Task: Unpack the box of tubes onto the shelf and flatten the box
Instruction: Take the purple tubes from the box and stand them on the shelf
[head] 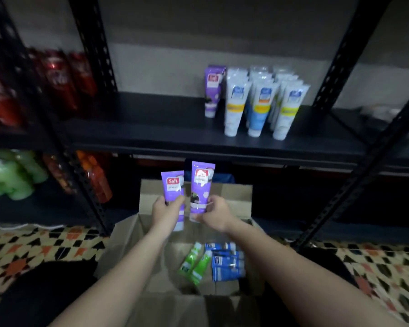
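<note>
Above the open cardboard box (194, 197): left hand (164, 210) grips one purple tube (172, 185), right hand (214, 214) pinches another purple tube (201, 185). Green tubes (195, 264) and blue tubes (224, 261) lie inside the box.

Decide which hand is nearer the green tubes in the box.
Right. The right hand is above the green tubes, slightly right; the left hand is farther up-left.

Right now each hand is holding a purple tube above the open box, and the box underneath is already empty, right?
Not quite. The left hand and right hand do each hold a purple tube above the open box, but the head view shows green tubes and blue tubes lying inside.
</note>
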